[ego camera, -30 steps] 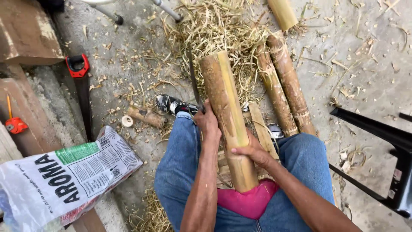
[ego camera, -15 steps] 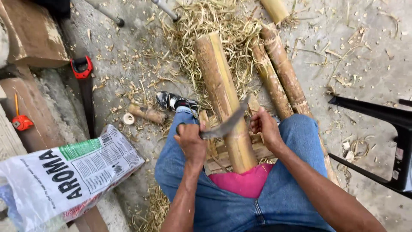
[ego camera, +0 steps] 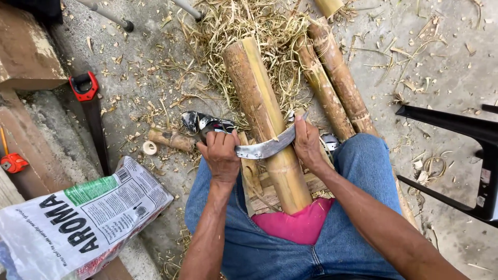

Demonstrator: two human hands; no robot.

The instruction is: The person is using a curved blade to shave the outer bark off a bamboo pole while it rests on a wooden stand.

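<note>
Bamboo pole propped between knees, running toward 12 o'clock; left hand and right hand both fisted tight round curved blade ends; imo keep blade angle shallow, pull even both sides, knees clamping pole.

Rough bamboo pole, shiny metal blade

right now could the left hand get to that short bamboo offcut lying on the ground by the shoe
Probably yes, but not while it is busy. The left hand grips one end of the curved blade laid across the big bamboo pole. The short offcut lies just to its left, with only bare ground and shavings between.
</note>
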